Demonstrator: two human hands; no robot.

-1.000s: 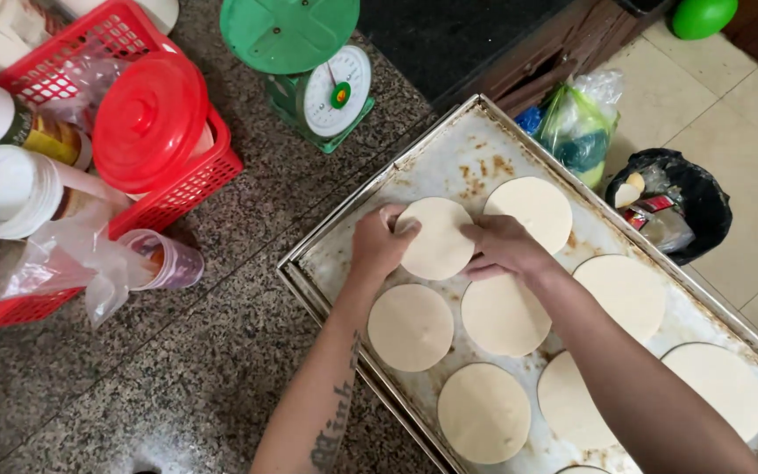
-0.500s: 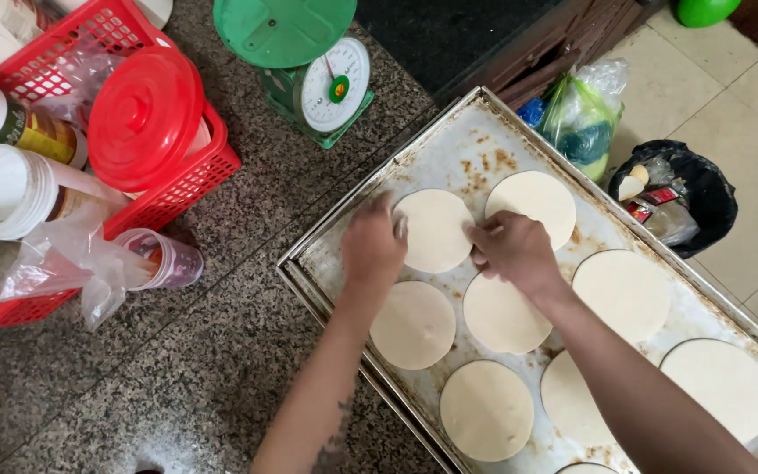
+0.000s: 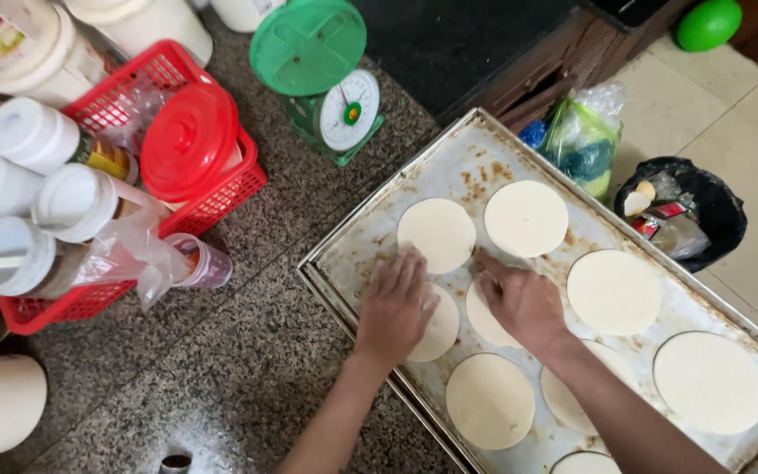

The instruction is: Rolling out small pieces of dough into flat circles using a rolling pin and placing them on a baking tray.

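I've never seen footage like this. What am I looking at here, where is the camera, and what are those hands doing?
There is no machine here: the camera sits on a person's head and looks straight down at that person's own two bare hands.

The surface is a speckled grey stone counter. On it lies a large, worn metal baking tray holding flat, pale, round discs of dough.

The left hand lies flat on one dough disc. The right hand presses on the neighbouring disc. Neither hand grips anything; both rest palm down.

Beside the tray stand a green kitchen scale with a round dial and a red plastic basket of white-capped bottles and a red lid. On the tiled floor sits a black bin.
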